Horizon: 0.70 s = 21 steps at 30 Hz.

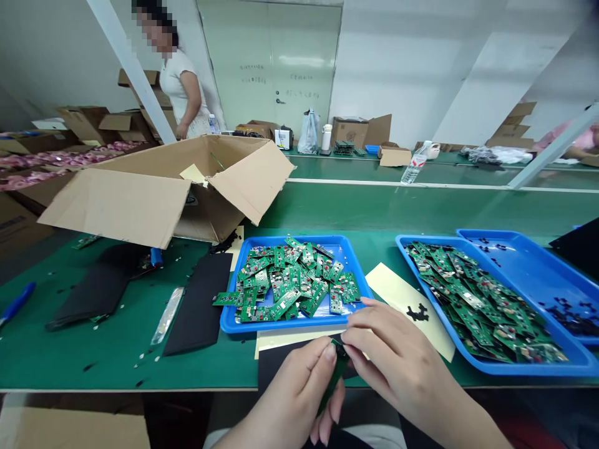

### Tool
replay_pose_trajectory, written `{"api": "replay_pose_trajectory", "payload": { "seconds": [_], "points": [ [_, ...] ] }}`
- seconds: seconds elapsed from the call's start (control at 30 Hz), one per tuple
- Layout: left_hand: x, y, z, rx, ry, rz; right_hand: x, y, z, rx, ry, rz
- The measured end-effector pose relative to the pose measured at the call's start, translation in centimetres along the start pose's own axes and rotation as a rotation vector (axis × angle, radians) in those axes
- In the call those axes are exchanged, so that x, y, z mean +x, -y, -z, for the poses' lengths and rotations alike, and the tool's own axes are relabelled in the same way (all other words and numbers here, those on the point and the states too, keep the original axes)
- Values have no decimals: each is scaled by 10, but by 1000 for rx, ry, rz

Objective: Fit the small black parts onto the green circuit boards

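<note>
My left hand (306, 380) is closed round a narrow green circuit board (333, 381), held tilted above the table's front edge. At the board's upper end shows a small black piece (341, 351), its shape mostly hidden by fingers. The thumb and fingers of my right hand (397, 349) pinch at that piece. Just beyond my hands lies a blue tray (229, 321) heaped with green circuit boards (290, 280). To the right, black branched pieces (417, 312) rest on a cream paper sheet (384, 280).
A second blue tray (472, 363) of boards stands right, beside another blue tray (538, 262) with black pieces. An open cardboard box (126, 199), black sheets (199, 305) and a blue-handled tool (19, 302) are left. Behind stand a water bottle (415, 163) and a person (182, 87).
</note>
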State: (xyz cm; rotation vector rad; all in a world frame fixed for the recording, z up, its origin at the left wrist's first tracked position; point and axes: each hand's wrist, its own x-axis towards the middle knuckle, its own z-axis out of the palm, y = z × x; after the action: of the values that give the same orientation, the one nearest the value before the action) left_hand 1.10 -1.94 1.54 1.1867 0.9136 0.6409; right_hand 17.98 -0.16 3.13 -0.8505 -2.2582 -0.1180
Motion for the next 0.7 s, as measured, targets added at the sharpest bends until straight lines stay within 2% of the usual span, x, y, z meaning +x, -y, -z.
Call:
{"api": "replay_pose_trajectory", "payload": {
  "seconds": [0.13, 0.27, 0.33, 0.43, 0.6, 0.7],
  "points": [
    [2, 3, 1, 51, 41, 34, -7, 0, -5, 36, -72, -38],
    [2, 7, 1, 90, 51, 17, -18, -7, -4, 317, -124, -225],
    [0, 6, 3, 120, -11, -35, -23, -13, -3, 495, -191, -345],
    [-5, 4, 8, 201, -123, -154, -27, -22, -3, 771, -367, -423],
    [-5, 9, 16, 297, -61, -321, -33, -49, -7, 1038, -665, -664],
    [0, 16, 17, 430, -176, -512, -36, -73, -9, 1166, -652, -760]
  ]
}}
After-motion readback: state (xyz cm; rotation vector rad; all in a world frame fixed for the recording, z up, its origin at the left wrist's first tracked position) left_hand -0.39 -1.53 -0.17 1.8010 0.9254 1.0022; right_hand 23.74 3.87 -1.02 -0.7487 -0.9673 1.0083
